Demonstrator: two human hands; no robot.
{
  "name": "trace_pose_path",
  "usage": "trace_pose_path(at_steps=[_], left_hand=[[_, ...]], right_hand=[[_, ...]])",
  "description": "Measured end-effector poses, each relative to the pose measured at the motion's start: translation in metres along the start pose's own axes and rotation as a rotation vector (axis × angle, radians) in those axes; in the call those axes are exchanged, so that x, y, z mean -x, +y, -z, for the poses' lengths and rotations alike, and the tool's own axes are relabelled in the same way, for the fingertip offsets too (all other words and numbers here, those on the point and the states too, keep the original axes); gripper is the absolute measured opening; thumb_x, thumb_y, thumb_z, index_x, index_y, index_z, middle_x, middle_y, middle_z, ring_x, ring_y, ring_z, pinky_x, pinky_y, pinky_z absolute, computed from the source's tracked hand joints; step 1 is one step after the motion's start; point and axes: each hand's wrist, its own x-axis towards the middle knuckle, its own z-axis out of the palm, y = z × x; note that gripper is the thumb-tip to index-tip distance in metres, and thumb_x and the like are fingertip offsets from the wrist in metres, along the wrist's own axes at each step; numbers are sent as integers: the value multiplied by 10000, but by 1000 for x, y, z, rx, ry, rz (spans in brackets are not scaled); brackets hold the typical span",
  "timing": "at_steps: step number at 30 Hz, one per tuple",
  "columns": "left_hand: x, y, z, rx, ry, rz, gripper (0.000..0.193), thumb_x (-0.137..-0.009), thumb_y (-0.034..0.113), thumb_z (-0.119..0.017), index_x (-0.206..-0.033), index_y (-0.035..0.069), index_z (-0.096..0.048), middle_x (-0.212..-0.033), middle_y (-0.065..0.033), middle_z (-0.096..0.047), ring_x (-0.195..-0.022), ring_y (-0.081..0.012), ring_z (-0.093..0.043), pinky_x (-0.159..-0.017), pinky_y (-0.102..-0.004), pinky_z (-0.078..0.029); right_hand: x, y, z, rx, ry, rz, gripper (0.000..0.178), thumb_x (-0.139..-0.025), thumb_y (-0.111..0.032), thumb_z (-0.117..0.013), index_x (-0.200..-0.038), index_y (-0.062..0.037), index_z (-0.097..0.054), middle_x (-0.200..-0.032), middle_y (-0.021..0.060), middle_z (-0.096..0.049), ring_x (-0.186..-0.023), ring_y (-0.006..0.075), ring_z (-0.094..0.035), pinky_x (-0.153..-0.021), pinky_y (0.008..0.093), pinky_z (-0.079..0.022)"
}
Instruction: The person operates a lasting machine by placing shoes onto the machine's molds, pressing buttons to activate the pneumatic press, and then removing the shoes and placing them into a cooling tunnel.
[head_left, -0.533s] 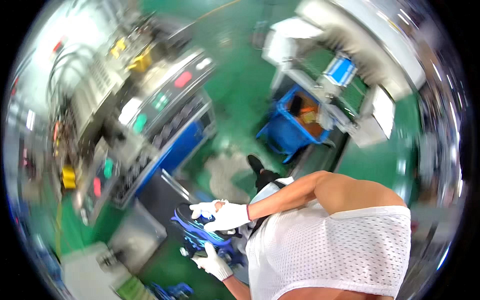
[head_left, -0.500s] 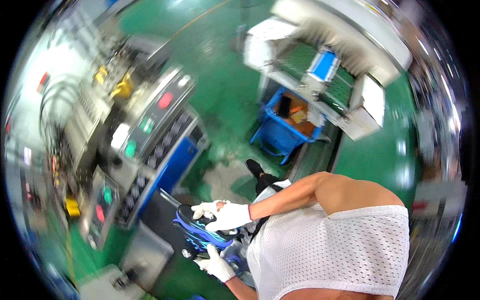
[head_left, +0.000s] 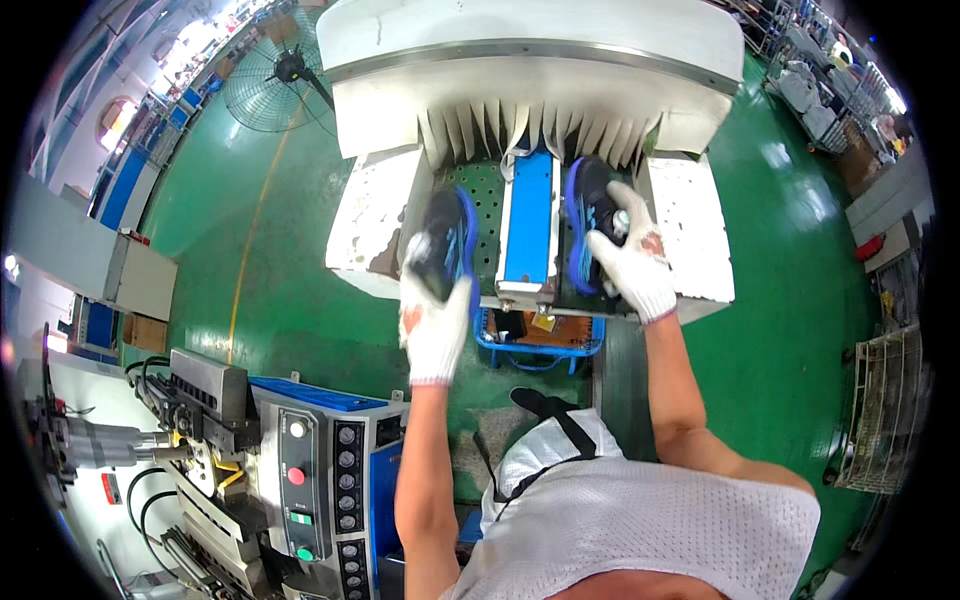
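Observation:
Both my hands wear white knit gloves with brownish stains. My left hand grips the heel end of a black sports shoe with a purple-blue sole and light-blue stripes. My right hand is closed round the side of a matching sports shoe. The shoes lie on their sides, soles facing one another, over the two lanes of a perforated green bed. Between them runs a raised blue strip. Whether the shoes touch the bed, I cannot tell.
Beyond the shoes, a fringe of pale strips hangs from a white machine. Below the bed stands a blue crate holding items. A control panel with buttons and gauges is at lower left, a floor fan at far left.
My view has swung right, from the control-panel machine to the white machine. The shoes, earlier held together near my body, are now apart, one in each hand, at the bed.

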Motion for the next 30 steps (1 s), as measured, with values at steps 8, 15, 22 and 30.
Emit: trace_pose_path(at_steps=[8,15,22,30], left_hand=[[-196,21,-109,26,-125,-247,745,-849,407,-732,-1398,-57,-534,-1314,-322,-627,-1253,-460,-596,-1059,-479,-476],[13,-123,-36,109,78,-132,600,-960,393,-601,-1412,4,-540,-1407,-268,-584,-1327,-399,-559,-1100,-453,-465],[479,-270,146,-161,543,1142,414,-963,370,-584,-1171,40,-724,-1184,-232,-710,-1148,-388,-669,-988,-473,-526],[946,-199,-31,-272,1591,2142,461,-950,345,-664,-1285,33,-613,-1241,-206,-680,-1171,-377,-644,-991,-460,-497]], right_hand=[[-189,106,-76,545,96,-345,730,-770,-482,-782,-1320,-29,-624,-1268,260,-681,-1214,418,-636,-1024,494,-495],[7,-69,-199,-482,72,320,505,-982,-66,-669,-1460,0,-519,-1464,173,-579,-1333,286,-568,-1149,403,-433],[242,-76,-320,283,-1973,874,703,-936,-368,-721,-1499,-19,-483,-1443,224,-598,-1377,356,-542,-1154,452,-414],[381,-34,-349,682,-1769,1189,692,-917,-448,-686,-1470,-62,-533,-1416,231,-612,-1354,372,-546,-1135,463,-411]])
